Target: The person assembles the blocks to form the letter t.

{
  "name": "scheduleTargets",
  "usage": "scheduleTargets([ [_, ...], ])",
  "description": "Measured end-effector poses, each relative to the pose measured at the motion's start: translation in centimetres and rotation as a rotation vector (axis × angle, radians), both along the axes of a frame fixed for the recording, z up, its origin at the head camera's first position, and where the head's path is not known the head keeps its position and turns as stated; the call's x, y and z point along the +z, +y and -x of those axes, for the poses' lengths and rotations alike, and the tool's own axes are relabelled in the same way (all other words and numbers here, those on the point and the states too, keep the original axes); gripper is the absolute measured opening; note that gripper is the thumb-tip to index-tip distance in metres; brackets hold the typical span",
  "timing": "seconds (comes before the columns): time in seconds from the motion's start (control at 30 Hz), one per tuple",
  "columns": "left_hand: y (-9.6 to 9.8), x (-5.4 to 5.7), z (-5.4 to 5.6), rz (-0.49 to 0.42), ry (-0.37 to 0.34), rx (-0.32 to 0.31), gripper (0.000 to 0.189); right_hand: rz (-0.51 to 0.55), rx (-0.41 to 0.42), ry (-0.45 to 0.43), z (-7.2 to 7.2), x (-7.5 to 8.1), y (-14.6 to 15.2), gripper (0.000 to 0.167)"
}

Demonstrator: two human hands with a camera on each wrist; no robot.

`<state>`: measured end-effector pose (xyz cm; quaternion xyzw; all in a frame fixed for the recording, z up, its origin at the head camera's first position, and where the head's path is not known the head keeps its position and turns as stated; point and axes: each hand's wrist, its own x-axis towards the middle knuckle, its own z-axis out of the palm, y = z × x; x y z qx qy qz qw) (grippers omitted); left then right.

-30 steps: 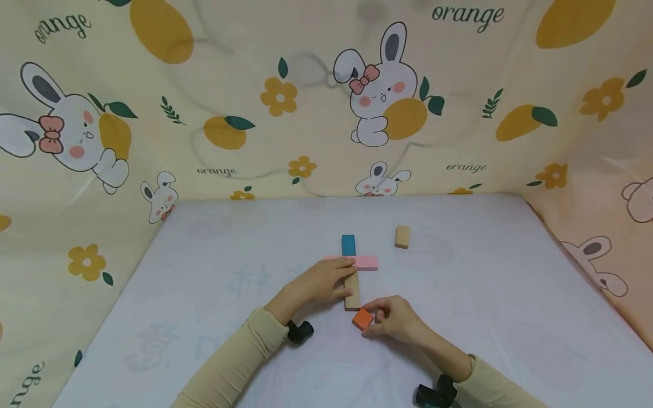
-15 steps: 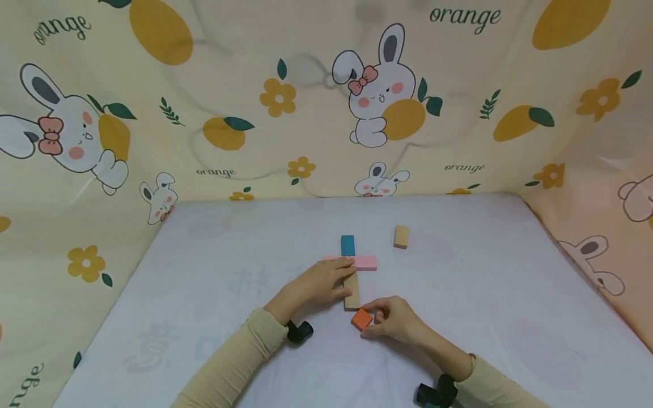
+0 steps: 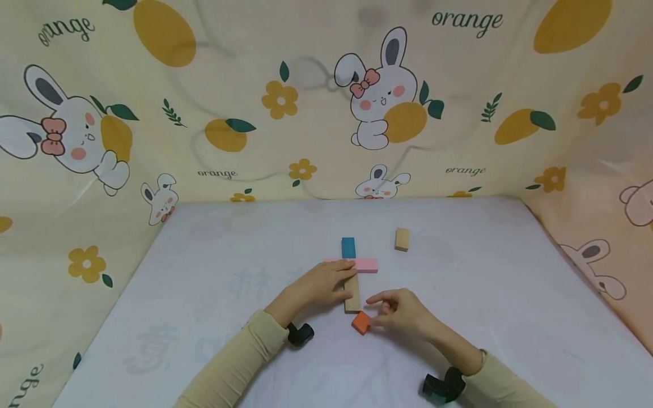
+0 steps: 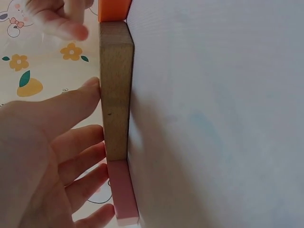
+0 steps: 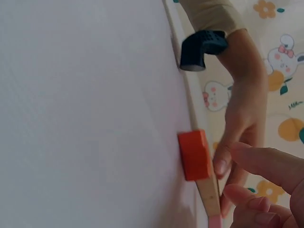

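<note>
My left hand (image 3: 320, 284) lies over the wooden block (image 3: 352, 303) and the pink block (image 3: 367, 266), its fingertips touching their tops. In the left wrist view those fingers and the thumb (image 4: 71, 107) are extended, not wrapped round anything. A blue block (image 3: 348, 247) stands against the far side of the pink one. By the near end of the wooden block sits an orange block (image 3: 361, 323), turned at an angle. Right beside it is my right hand (image 3: 408, 314), thumb close to its side and index finger held off; whether the thumb touches it I cannot tell.
A small wooden block (image 3: 402, 239) stands apart at the back right of the white table (image 3: 474, 294). Behind the table hangs a patterned cloth (image 3: 306, 136) with rabbits and oranges. Black wrist cameras (image 3: 301, 335) sit under both wrists.
My right hand has let go of the orange block; its index finger has lifted away and the hand has shifted slightly right. The left hand and the blocks stay in place.
</note>
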<state>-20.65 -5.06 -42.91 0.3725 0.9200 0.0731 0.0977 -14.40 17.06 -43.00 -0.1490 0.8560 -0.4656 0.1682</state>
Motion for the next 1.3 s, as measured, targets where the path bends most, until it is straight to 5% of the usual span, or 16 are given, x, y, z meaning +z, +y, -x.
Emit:
scheduleTargets([
  [1.3, 0.0, -0.1, -0.1, 0.007, -0.008, 0.014, 0.058, -0.064, -0.255, 0.161, 6.6, 1.0, 4.9, 0.036],
])
